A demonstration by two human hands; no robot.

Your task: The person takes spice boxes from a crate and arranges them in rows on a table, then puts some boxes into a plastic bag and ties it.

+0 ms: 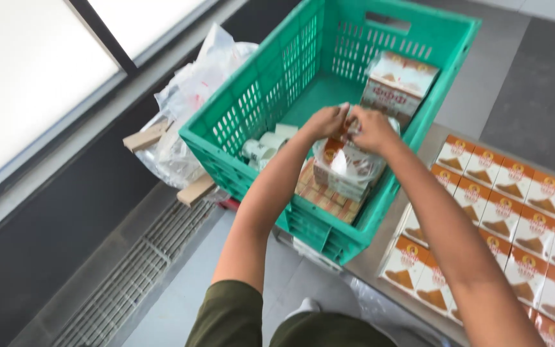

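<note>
Grey floor tiles and a metal floor grate (139, 270) lie below, with rows of orange-and-white cartons (515, 218) laid flat on the desk (370, 260) at right. Beyond them, inside a green plastic crate (271, 96), the left hand (325, 121) and right hand (372, 128) have their fingers pinched together on the top of a plastic-wrapped carton bundle (345, 168). Farther back, another wrapped bundle (398, 85) stands in the crate, and a crumpled clear bag (191, 96) lies outside it by the window.

Daylight entered through window (27, 71) at upper left, panes blown out white. Scene was evenly bright, shadows soft. Slight motion blur on hands; frame tilted, edges mildly stretched.
</note>
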